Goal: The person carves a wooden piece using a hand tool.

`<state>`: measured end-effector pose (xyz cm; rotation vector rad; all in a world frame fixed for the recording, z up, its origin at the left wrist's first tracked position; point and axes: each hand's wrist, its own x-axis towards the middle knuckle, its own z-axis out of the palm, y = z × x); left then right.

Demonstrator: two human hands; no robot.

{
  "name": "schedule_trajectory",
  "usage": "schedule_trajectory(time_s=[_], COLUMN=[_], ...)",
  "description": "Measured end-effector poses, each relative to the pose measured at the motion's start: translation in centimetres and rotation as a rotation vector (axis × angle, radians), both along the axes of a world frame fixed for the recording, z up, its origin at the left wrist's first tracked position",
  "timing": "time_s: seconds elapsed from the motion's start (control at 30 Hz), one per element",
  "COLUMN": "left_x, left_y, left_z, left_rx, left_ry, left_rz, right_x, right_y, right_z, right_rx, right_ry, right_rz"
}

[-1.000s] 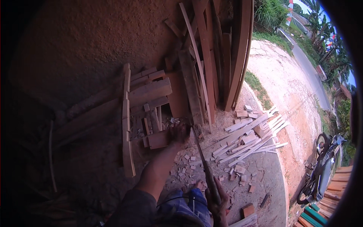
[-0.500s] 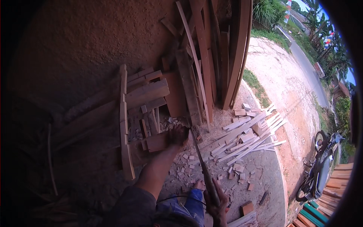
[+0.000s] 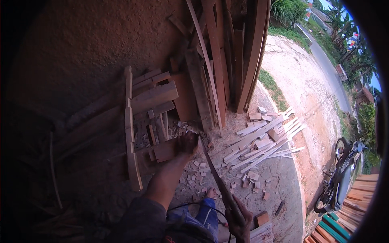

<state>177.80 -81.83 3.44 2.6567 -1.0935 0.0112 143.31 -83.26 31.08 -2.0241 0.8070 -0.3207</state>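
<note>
Lower centre: right hand [image 3: 239, 218] gripping long saw-like tool [image 3: 217, 178]. Frame centre: left hand [image 3: 188, 143] on wood block [image 3: 164, 151], finger grip too dark to tell. Offcuts [image 3: 253, 175] right of centre look done; block seemingly whole.

Wall [image 3: 89, 48] rough, matt. Block [image 3: 163, 151] matt wood. Strips [image 3: 259, 131] bare wood. Trousers [image 3: 209, 216], sleeve [image 3: 142, 216] matt cloth.

Bare left hand [image 3: 188, 143]: ahead of body, finger detail lost in shadow. Bare left forearm [image 3: 165, 177]: slants up and rightward from dark cloth sleeve [image 3: 146, 214]. Bare right hand [image 3: 243, 218]: lower, nearer body, fingers curled closed.
</note>
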Motion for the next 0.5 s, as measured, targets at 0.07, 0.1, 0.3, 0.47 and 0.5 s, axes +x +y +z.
schedule_trajectory(time_s=[0.07, 0.1, 0.3, 0.47, 0.5], left_x=[0.5, 0.6, 0.5, 0.1, 0.1], left_y=[0.2, 0.2, 0.0, 0.1, 0.1], left_z=[0.7, 0.1, 1.2, 4.2, 4.3], left_rx=[0.077, 0.070, 0.205, 0.246, 0.265], left_ry=[-0.029, -0.018, -0.013, -0.023, -0.030], left_rz=[0.004, 0.017, -0.034, -0.033, -0.036], right_x=[-0.3, -0.7, 3.2, 9.4, 8.8], right_y=[0.1, 0.3, -1.0, -2.7, -2.2], right_z=[0.2, 0.3, -0.6, -4.2, -3.7], right_rx=[-0.114, -0.171, 0.133, 0.170, 0.145], right_ry=[0.040, 0.060, 0.031, 0.013, 0.033], right_rz=[0.091, 0.137, -0.036, -0.046, -0.046])
